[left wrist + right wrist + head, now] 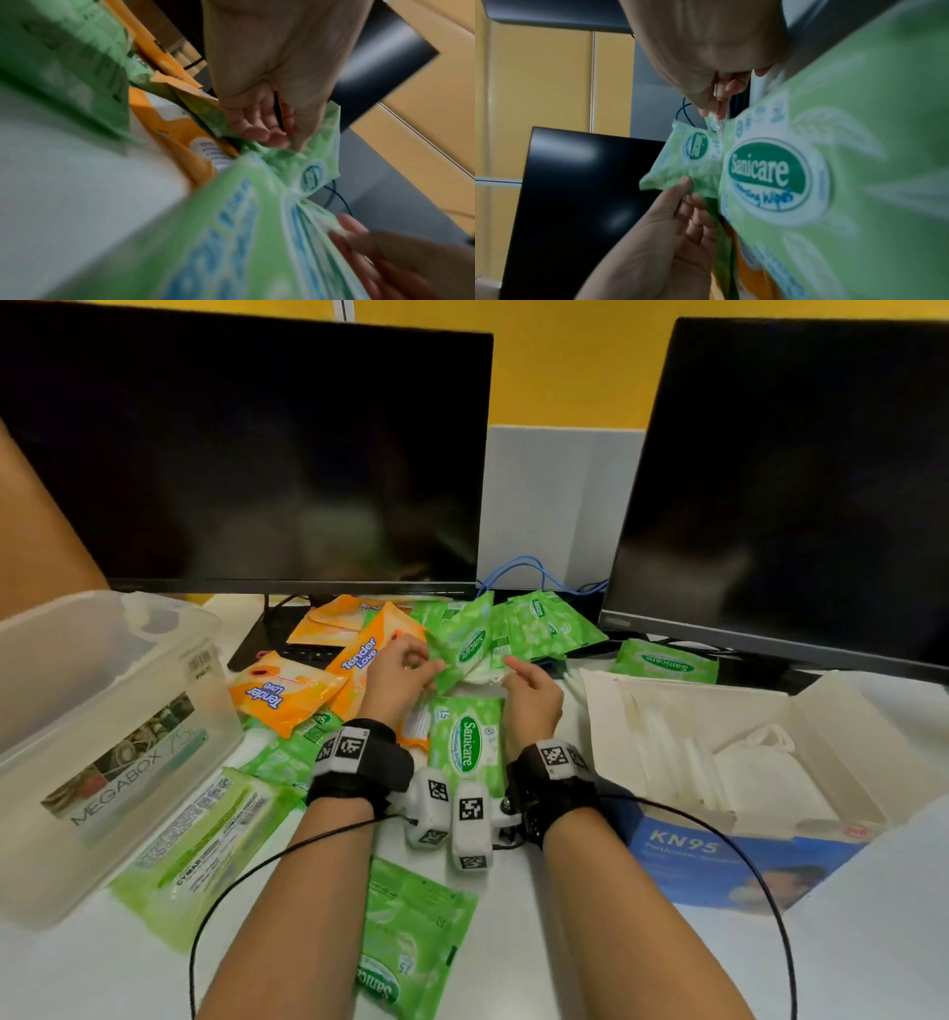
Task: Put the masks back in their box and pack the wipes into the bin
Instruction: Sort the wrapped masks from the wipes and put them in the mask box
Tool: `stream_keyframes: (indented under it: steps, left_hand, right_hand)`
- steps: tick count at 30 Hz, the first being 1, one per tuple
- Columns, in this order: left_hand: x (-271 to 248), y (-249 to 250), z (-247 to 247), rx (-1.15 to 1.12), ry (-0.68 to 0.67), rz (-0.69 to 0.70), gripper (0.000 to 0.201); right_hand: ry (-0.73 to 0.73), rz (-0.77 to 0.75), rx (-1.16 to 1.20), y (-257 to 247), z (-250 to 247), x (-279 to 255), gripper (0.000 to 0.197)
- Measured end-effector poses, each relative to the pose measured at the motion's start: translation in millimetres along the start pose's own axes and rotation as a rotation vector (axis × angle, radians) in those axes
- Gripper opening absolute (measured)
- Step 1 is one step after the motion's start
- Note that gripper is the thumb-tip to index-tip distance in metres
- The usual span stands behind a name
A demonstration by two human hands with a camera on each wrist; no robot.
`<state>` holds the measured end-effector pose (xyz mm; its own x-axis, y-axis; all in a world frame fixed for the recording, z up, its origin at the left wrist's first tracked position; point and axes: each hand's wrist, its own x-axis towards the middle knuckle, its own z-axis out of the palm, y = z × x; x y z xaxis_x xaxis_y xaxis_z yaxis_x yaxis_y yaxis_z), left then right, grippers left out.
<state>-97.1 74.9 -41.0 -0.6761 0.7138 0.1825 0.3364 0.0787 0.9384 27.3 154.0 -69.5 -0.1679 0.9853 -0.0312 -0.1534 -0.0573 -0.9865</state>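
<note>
Wipes packs, green and orange, are scattered over the white desk point(513, 942) between the clear plastic bin point(102, 737) on the left and the open mask box point(719, 814) on the right, where white masks point(760, 762) are stacked. One green pack point(470, 642) is pinched at its corner by the left hand point(395, 675). A white mask point(482, 675) lying under that pack is pinched at its edge by the right hand point(531, 695). Two dark monitors point(246, 454) are set behind.

The head view looks down at the table point(513, 942); both wrist views sit very close, sharing one green pack point(312, 162) point(693, 160).
</note>
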Motion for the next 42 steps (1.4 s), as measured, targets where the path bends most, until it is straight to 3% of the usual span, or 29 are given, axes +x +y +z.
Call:
stream_keyframes:
  steps: [3, 6, 8, 10, 12, 15, 17, 19, 21, 24, 26, 28, 31, 35, 39, 42]
  left_hand:
    - [10.0, -7.2, -1.1, -0.142, -0.035, -0.051, 0.015]
    - [21.3, -17.7, 1.8, -0.227, 0.099, -0.061, 0.024]
    - [24.4, -18.8, 5.2, -0.201, 0.218, -0.005, 0.036]
    - [24.7, -13.0, 6.3, -0.092, 0.26, 0.137, 0.046]
    - [21.3, -8.2, 4.1, 0.133, 0.125, 0.261, 0.056]
    - [15.4, -11.4, 8.0, 0.416, -0.239, 0.153, 0.065]
    - [20.8, -15.7, 15.0, 0.536, -0.266, 0.14, 0.066]
    - [28.3, -18.8, 19.9, 0.584, -0.147, 0.216, 0.054]
    - [29.5, -16.1, 18.0, 0.325, 0.006, 0.195, 0.048]
    - [17.5, -2.6, 5.4, -0.299, 0.3, 0.036, 0.034]
    - [15.7, -1.0, 0.9, -0.424, 0.401, -0.016, 0.035]
    - [17.7, 0.3, -1.1, -0.562, 0.416, -0.086, 0.028]
    - [22.3, -3.6, -2.2, -0.666, 0.334, -0.143, 0.027]
    - [17.2, -3.1, 0.6, -0.658, 0.045, -0.144, 0.05]
    - [12.4, -0.2, 6.6, -0.642, -0.245, -0.208, 0.061]
    - [12.8, 0.3, 8.7, -0.684, -0.233, -0.243, 0.055]
  right_hand:
    - [-0.022, -0.118, 0.043, -6.5, 5.3, 2.2, 0.029]
    - [-0.094, -0.161, 0.144, -15.3, 12.0, 7.3, 0.027]
    - [-0.138, -0.18, 0.187, -17.8, 14.5, 9.4, 0.028]
    - [-0.181, -0.184, 0.219, -17.9, 16.1, 8.9, 0.029]
    - [-0.218, -0.174, 0.257, -20.0, 17.5, 7.2, 0.029]
    - [-0.282, -0.185, 0.296, -25.7, 23.9, 6.4, 0.029]
    - [-0.406, -0.184, 0.372, -34.5, 29.3, 1.5, 0.028]
    - [-0.522, -0.155, 0.438, -43.2, 34.8, -3.8, 0.026]
    - [-0.517, -0.112, 0.468, -41.4, 36.9, -6.2, 0.026]
    - [-0.26, -0.021, 0.385, -18.9, 31.6, 3.7, 0.02]
    - [-0.134, 0.062, 0.381, -4.1, 26.5, 12.8, 0.02]
    - [-0.114, 0.104, 0.38, 2.6, 25.4, 18.5, 0.022]
    - [-0.064, 0.096, 0.26, 7.5, 29.6, 21.8, 0.031]
    - [0.037, -0.016, 0.098, 16.2, 32.6, 21.6, 0.033]
    - [-0.09, -0.038, 0.095, 15.9, 32.0, 20.2, 0.033]
    - [-0.196, -0.043, 0.215, 9.6, 29.3, 20.4, 0.032]
